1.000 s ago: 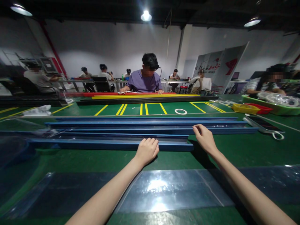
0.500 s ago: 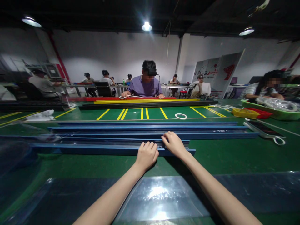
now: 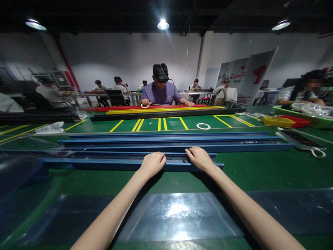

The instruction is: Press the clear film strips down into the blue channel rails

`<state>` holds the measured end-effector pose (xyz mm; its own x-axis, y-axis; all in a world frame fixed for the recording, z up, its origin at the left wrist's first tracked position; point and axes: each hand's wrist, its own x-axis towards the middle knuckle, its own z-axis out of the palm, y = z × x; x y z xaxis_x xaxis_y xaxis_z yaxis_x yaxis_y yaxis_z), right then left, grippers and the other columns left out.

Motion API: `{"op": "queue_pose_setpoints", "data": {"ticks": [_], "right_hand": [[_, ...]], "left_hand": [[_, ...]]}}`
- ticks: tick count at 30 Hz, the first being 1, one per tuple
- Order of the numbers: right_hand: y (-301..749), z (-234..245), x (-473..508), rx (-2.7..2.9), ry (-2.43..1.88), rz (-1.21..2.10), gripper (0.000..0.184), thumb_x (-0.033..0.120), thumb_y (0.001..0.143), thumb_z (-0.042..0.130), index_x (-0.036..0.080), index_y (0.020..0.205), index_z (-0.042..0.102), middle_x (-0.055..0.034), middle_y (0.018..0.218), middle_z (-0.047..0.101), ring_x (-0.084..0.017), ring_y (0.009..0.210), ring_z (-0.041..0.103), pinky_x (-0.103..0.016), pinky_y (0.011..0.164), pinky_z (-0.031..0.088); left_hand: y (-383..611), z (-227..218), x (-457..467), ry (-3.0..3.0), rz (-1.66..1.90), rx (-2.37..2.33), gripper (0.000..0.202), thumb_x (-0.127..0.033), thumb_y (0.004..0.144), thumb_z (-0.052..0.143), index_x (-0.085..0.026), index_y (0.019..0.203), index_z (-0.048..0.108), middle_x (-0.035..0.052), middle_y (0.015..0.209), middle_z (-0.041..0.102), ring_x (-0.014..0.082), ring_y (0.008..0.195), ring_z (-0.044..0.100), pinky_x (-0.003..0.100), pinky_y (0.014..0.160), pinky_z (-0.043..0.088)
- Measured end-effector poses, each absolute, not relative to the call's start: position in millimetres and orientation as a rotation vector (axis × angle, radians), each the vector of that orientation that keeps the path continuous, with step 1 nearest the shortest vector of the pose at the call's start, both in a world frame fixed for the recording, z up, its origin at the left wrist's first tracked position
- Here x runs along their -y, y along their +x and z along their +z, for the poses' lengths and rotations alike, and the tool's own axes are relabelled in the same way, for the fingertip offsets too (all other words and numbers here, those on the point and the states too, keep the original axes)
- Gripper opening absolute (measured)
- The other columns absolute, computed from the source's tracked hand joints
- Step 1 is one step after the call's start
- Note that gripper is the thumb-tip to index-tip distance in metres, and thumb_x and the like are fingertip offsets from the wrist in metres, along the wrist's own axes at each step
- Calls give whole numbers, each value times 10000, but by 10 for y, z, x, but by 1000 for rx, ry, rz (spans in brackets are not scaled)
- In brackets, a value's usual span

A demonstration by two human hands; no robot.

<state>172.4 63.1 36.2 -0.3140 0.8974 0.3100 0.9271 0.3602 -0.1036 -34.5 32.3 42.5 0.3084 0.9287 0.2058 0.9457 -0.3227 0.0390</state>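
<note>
The nearest blue channel profile (image 3: 99, 165) lies lengthwise before me on the green table, a long open trough with raised edges. My left hand (image 3: 153, 164) is curled over it, gripping its edges with the fingers partly hidden. A short way to the right, near the channel's right end, my right hand (image 3: 199, 158) is also closed over the channel, its fingertips at the far edge. Whatever lies under the fingers inside the trough is hidden. Behind it lie more blue channels (image 3: 179, 148), roughly parallel. A clear plastic sheet (image 3: 179, 215) lies flat under my forearms.
Across the table a person in a purple shirt (image 3: 162, 93) handles a white strip at red, yellow and black profiles (image 3: 166, 110). A white ring (image 3: 203, 126) lies midway. To the right are a phone (image 3: 301, 139), a yellow tray (image 3: 278, 122) and a green tray (image 3: 307, 118).
My left hand has slid left along the channel, widening the gap between my hands. My right hand stays near the channel's end. The person opposite has moved one hand outward, to my right.
</note>
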Motion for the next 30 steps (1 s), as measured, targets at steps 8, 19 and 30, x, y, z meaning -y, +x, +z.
{"op": "queue_pose_setpoints", "data": {"ticks": [8,19,30], "right_hand": [[1964,369,-636,2343,-1625,-190,439,341,890,256,167,664,590,-75,749,641,-160,705,575,-246,618,315],[2372,347,-699,2332,-1679,-200,434,351,874,261,174,635,577,-72,718,639,-161,666,561,-249,582,292],[2539,402,-771,2215,-1864,35,530,476,860,218,178,689,621,-88,713,649,-189,688,579,-250,564,316]], "left_hand": [[-372,393,-285,-2651,-341,1553,347,-368,896,281,-191,841,574,23,860,622,167,836,575,253,681,405],[-389,358,-300,-2648,-326,1380,323,-475,829,421,-186,887,554,20,896,606,165,845,552,253,709,399],[-359,269,-292,-2585,-325,1260,326,-482,810,449,-178,886,539,35,917,580,172,861,519,270,726,386]]}}
